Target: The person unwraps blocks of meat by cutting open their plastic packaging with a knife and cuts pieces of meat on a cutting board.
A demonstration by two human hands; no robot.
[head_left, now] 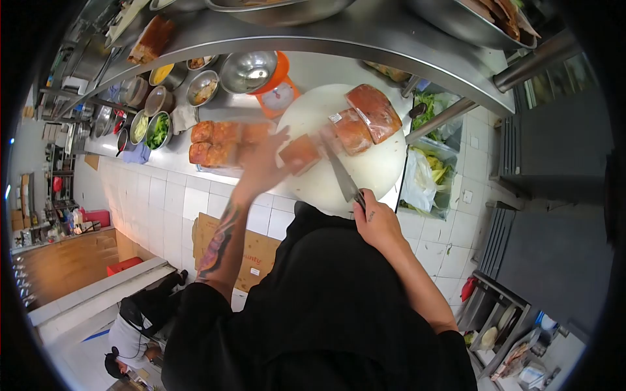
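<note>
My right hand (378,220) grips a kitchen knife (343,177) by its dark handle. The blade points away from me over a round white cutting board (385,166), its tip by the browned meat pieces. My left hand (264,166), slightly blurred, has its fingers spread just left of a reddish-brown piece of meat (300,155); whether it touches is unclear. Farther right on the board lie a labelled, plastic-wrapped meat piece (353,132) and a larger wrapped slab (374,112). Left of the board, several golden-brown meat blocks (215,142) sit together, partly behind my left hand.
An orange scale (279,98) and steel bowl (248,72) stand behind the board. Bowls of chopped greens (158,130) and other food line the left. A steel shelf (306,44) overhangs the counter. Bins of leafy vegetables (433,171) stand right. Another person (140,319) bends at lower left.
</note>
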